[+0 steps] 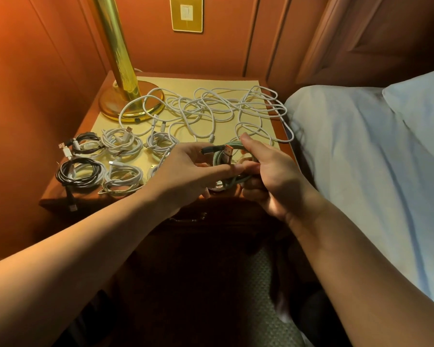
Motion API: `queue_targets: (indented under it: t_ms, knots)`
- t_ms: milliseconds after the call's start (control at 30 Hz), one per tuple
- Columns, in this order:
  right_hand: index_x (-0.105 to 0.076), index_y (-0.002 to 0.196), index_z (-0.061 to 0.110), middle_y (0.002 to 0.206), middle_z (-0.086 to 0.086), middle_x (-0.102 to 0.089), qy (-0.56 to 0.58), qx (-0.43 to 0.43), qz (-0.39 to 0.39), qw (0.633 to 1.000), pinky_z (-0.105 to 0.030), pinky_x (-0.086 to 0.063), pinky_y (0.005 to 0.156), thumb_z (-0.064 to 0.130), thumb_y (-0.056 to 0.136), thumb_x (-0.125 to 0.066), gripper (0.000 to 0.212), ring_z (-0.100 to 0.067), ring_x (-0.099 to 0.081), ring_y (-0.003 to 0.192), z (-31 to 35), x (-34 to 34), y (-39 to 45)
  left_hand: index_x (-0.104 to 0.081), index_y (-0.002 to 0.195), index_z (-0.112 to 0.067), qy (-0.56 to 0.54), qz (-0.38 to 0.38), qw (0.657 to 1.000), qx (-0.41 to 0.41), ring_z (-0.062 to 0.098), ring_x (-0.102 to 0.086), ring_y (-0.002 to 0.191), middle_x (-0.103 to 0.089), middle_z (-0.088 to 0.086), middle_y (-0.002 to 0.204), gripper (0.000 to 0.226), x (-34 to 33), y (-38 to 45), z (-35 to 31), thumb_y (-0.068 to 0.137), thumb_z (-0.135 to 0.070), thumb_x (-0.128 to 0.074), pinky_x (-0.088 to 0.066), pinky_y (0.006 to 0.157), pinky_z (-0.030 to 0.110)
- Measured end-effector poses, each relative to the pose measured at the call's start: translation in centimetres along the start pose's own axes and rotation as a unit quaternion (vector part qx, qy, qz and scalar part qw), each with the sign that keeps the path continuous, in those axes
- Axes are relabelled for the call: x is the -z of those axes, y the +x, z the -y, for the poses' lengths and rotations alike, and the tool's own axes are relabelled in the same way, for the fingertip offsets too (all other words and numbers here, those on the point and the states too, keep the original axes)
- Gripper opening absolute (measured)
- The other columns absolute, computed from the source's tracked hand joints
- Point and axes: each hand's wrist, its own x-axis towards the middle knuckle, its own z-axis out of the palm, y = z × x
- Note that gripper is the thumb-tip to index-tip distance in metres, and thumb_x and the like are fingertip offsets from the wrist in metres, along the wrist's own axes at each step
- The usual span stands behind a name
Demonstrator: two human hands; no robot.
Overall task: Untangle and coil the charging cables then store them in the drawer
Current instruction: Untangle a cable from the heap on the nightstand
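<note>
Just below the middle of the frame both hands meet over the front edge of the worktop (238, 82), working one green cable (222, 169) into a coil. The left hand (186, 169) is partly closed, its fingers pinching the near side of the loops, while the right hand (268, 176) is curled around the coil's right side with the thumb raised. An orange-tipped plug (229, 152) and a dark plug (207, 149) stick out at the top of the coil, so both ends look free and this coil seems close to done.

To the left of the hands lie finished coils: two black bundles (79, 171) toward the left edge and several white coils (122, 142) beside them. Across the upper middle of the worktop, a loose tangle of white cable (211, 106) spreads from the base of the brass lamp (125, 101) to the right edge, next to the bed (361, 151). The drawer front (188, 217) shows dimly below the hands and appears closed.

The cable should be light, soft and springy, so a coil will likely spread open if let go carelessly. The safest hold is across all the loops at once, not by a plug, since pulling there strains the joint.
</note>
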Motion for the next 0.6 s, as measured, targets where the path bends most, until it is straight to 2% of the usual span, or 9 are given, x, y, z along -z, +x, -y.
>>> queue_targets:
  t_ms: [67, 100, 167, 200, 267, 333, 400, 500, 600]
  knots:
    - [-0.055, 0.126, 0.010, 0.059, 0.006, -0.049, -0.023, 0.020, -0.013, 0.999, -0.020, -0.033, 0.037, 0.046, 0.109, -0.047, 0.040, -0.003, -0.044, 0.037, 0.2, 0.2, 0.2, -0.076, 0.095, -0.010, 0.110, -0.038, 0.990, -0.076, 0.013, -0.068, 0.065, -0.076, 0.006, 0.084, 0.024, 0.0, 0.0, 0.1, 0.083, -0.029, -0.083, -0.050, 0.051, 0.024]
    - [-0.055, 0.127, 0.011, 0.064, 0.005, -0.046, -0.030, 0.030, -0.016, 0.999, -0.020, -0.032, 0.038, 0.047, 0.109, -0.048, 0.041, -0.003, -0.041, 0.039, 0.2, 0.3, 0.3, -0.075, 0.097, -0.010, 0.207, -0.073, 0.967, -0.127, 0.012, -0.067, 0.062, -0.076, 0.001, 0.084, 0.027, 0.0, 0.1, 0.4, 0.086, -0.034, -0.080, -0.053, 0.051, 0.028]
    - [-0.056, 0.126, 0.013, 0.072, 0.003, -0.044, -0.054, 0.042, -0.027, 0.997, -0.021, -0.032, 0.040, 0.049, 0.108, -0.048, 0.041, -0.006, -0.040, 0.048, 0.0, 0.3, 0.6, -0.071, 0.105, -0.013, 0.387, -0.153, 0.884, -0.213, 0.010, -0.064, 0.062, -0.072, -0.008, 0.092, 0.040, 0.1, 0.4, 1.1, 0.086, -0.048, -0.073, -0.054, 0.051, 0.031]
    - [-0.057, 0.124, 0.016, 0.076, 0.003, -0.047, -0.076, 0.040, -0.039, 0.996, -0.021, -0.033, 0.041, 0.050, 0.108, -0.047, 0.039, -0.008, -0.042, 0.055, -0.1, 0.2, 0.7, -0.067, 0.112, -0.013, 0.433, -0.179, 0.853, -0.229, 0.009, -0.061, 0.065, -0.069, -0.007, 0.099, 0.048, 0.1, 0.5, 1.3, 0.083, -0.050, -0.074, -0.051, 0.051, 0.028]
    - [-0.058, 0.118, 0.022, 0.082, 0.003, -0.052, -0.101, 0.027, -0.056, 0.993, -0.020, -0.037, 0.042, 0.053, 0.107, -0.048, 0.034, -0.011, -0.047, 0.065, -0.3, 0.0, 0.5, -0.059, 0.123, -0.014, 0.480, -0.193, 0.821, -0.240, 0.012, -0.059, 0.078, -0.062, 0.000, 0.111, 0.057, 0.0, 0.8, 1.1, 0.080, -0.048, -0.079, -0.045, 0.053, 0.021]
    - [-0.061, 0.115, 0.024, 0.084, 0.004, -0.056, -0.098, 0.026, -0.054, 0.993, -0.018, -0.039, 0.041, 0.054, 0.105, -0.052, 0.033, -0.010, -0.051, 0.067, -0.3, 0.0, 0.4, -0.064, 0.118, -0.018, 0.533, -0.189, 0.779, -0.271, 0.019, -0.060, 0.092, -0.060, 0.006, 0.114, 0.047, -0.3, 1.0, 0.8, 0.082, -0.044, -0.079, -0.048, 0.057, 0.026]
    - [-0.066, 0.107, 0.024, 0.075, 0.008, -0.061, -0.099, 0.043, -0.051, 0.993, -0.017, -0.040, 0.039, 0.052, 0.102, -0.058, 0.029, -0.005, -0.057, 0.061, -0.2, 0.1, 0.3, -0.068, 0.110, -0.015, 0.559, -0.186, 0.749, -0.304, 0.027, -0.059, 0.096, -0.062, 0.010, 0.112, 0.038, -0.4, 1.0, 0.8, 0.083, -0.039, -0.080, -0.050, 0.059, 0.032]
    - [-0.057, 0.079, 0.021, 0.053, 0.012, -0.049, -0.103, 0.061, -0.061, 0.991, -0.017, -0.033, 0.036, 0.048, 0.102, -0.061, 0.036, -0.001, -0.044, 0.037, 0.2, 0.7, 0.5, -0.068, 0.102, -0.013, 0.576, -0.188, 0.714, -0.352, 0.034, -0.060, 0.096, -0.064, 0.013, 0.108, 0.034, -0.4, 1.1, 0.7, 0.082, -0.037, -0.082, -0.051, 0.074, 0.044]
    - [-0.053, 0.072, 0.021, 0.051, 0.010, -0.040, -0.128, 0.076, -0.086, 0.985, -0.019, -0.029, 0.036, 0.048, 0.101, -0.063, 0.040, -0.003, -0.034, 0.037, 0.3, 1.6, 1.0, -0.059, 0.103, -0.014, 0.639, -0.163, 0.666, -0.349, 0.035, -0.061, 0.095, -0.064, 0.011, 0.104, 0.035, -0.8, 1.0, 0.4, 0.089, -0.043, -0.075, -0.047, 0.079, 0.046]
